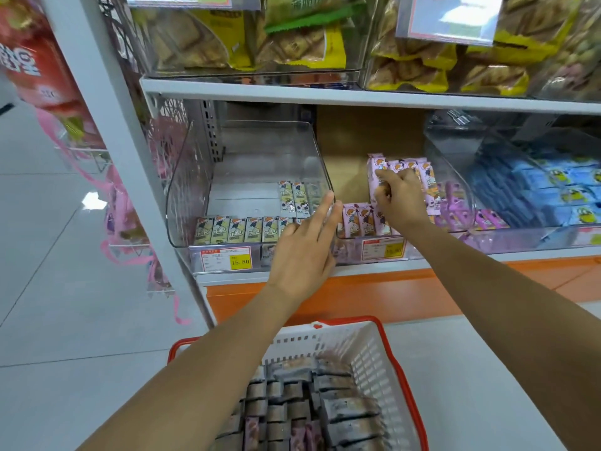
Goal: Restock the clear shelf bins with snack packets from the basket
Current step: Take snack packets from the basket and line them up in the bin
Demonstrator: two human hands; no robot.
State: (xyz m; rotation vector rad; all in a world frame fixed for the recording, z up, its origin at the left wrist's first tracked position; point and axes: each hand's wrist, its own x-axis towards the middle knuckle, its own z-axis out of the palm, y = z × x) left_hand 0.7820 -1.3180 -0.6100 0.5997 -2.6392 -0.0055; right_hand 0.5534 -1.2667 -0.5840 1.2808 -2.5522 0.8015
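**Head view.** The right grip (401,196) is closed round a bundle of purple packets (426,179). It holds them upright, long axes vertical, inside the middle bin (432,244) and just behind a front row (361,219) of like packets. The left grip (305,247), fingers straight and holding nothing, touches the corner of the left bin (182,190) beside that row. The right grip is nearer the work, and the bundle probably seats straight downward. Spare packets (325,402) lie in the basket (351,319) below both arms.
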